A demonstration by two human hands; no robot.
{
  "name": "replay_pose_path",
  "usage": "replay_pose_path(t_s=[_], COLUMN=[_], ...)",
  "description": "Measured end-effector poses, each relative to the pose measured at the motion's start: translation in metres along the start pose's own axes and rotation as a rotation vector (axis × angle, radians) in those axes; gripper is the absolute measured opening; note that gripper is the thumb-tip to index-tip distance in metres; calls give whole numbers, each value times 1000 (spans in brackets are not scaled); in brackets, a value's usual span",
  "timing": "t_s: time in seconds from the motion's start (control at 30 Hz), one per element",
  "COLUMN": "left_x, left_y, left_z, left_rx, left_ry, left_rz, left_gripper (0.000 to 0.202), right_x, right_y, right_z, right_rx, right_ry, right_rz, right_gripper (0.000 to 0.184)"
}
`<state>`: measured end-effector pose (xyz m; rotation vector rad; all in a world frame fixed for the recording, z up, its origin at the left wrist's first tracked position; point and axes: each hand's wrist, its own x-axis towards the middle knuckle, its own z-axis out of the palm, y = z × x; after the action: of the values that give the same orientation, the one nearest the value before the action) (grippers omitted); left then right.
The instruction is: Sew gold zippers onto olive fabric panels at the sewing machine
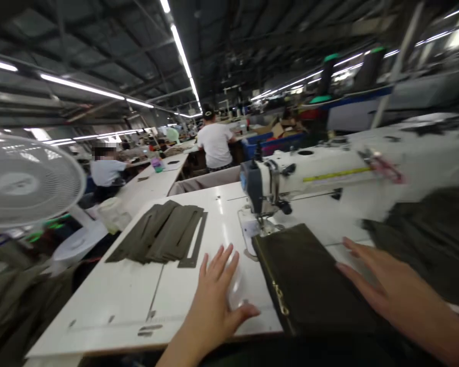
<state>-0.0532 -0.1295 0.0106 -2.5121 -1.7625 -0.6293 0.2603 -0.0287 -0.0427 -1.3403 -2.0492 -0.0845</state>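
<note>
My left hand lies flat and open on the white sewing table, just left of a dark olive fabric piece with a brass zipper. My right hand is open with fingers stretched out, resting on the right edge of that fabric piece. The piece lies under the needle of a white sewing machine. A fanned stack of olive fabric strips lies on the table to the left, beyond my left hand.
A white fan stands at the left edge. More dark olive fabric is heaped at the right. Other people sit and stand at worktables further back, one in a white shirt.
</note>
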Motion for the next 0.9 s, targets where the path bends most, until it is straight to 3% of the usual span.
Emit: replay_pose_path(t_s=[0.1,0.23,0.4,0.57,0.67,0.77,0.8,0.9], left_x=[34,64,85,96,95,91,89,80], left_y=[10,15,9,11,15,10,4,-31], left_z=[10,21,26,27,30,29,27,11], left_rx=[21,37,20,20,6,9,31,227], left_ry=[-182,-333,-423,-490,-495,-436,-406,-262], left_rz=[80,102,130,134,136,167,163,-6], left_gripper=[88,103,117,123,123,117,112,90], right_x=[29,75,96,88,81,64,56,39], right_y=[5,-2,-1,-9,-31,-54,-59,-61], right_z=[-2,20,35,23,18,25,30,48], right_rx=[107,69,-22,-201,-219,-93,-52,-28], right_ry=[-170,-329,-289,-257,-200,-141,-150,-148], right_rz=[143,194,156,146,-50,-487,-575,-615], right_gripper=[44,29,15,18,31,38,41,49])
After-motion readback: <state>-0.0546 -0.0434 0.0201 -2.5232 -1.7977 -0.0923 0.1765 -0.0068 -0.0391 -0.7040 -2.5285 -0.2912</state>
